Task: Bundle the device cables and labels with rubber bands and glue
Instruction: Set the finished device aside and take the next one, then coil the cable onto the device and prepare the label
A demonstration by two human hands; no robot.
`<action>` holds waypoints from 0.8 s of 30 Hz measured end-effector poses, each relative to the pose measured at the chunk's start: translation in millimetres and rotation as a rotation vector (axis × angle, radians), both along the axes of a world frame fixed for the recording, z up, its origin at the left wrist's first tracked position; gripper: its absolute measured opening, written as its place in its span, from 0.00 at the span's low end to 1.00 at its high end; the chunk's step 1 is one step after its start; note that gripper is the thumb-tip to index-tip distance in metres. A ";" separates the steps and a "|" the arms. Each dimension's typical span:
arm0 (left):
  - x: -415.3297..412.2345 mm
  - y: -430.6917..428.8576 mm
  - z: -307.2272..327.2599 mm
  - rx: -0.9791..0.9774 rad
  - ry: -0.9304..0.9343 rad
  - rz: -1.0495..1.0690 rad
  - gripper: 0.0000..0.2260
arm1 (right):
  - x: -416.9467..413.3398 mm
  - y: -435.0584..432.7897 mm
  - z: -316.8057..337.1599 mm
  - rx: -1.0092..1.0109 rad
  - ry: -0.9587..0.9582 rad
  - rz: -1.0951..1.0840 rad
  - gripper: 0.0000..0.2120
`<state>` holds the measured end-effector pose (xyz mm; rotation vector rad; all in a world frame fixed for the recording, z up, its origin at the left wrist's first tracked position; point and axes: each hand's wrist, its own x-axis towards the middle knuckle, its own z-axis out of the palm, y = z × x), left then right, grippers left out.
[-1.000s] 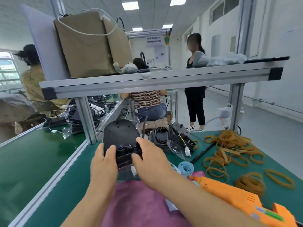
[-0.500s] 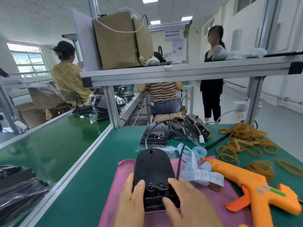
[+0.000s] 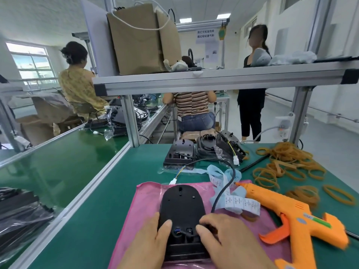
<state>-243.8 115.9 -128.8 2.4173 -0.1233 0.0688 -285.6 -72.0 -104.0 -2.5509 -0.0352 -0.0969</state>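
Squarely on pink cloth (image 3: 144, 206), left hand (image 3: 150, 246), right hand (image 3: 230, 244), fingers (image 3: 214, 219) round black device (image 3: 182, 203); glue gun (image 3: 287, 210) beside.

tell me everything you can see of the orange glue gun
The glue gun is bright orange, plastic by its look, with a pointed nozzle, barrel vent slots, a curved trigger and a green and blue sticker. It lies on its side, nozzle aimed away and leftward, partly on the pink cloth and partly on the green table, its nozzle end beside the label strip. Neither the left hand nor the right hand touches it.
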 end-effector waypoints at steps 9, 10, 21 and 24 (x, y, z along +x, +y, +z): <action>66.4 -36.7 61.8 -0.127 -0.216 -0.123 0.16 | 80.5 -14.1 13.6 0.015 -0.023 -0.188 0.29; 78.8 -46.2 65.3 -0.121 -0.192 -0.130 0.16 | 85.1 -10.2 12.4 0.042 -0.050 -0.201 0.33; 165.9 -107.9 96.1 -0.569 0.455 -0.335 0.17 | 89.3 7.0 -10.2 -0.057 -0.237 -0.145 0.33; 181.8 -94.1 106.2 -0.910 0.526 -0.263 0.06 | 90.2 8.7 -17.0 -0.095 -0.138 -0.088 0.33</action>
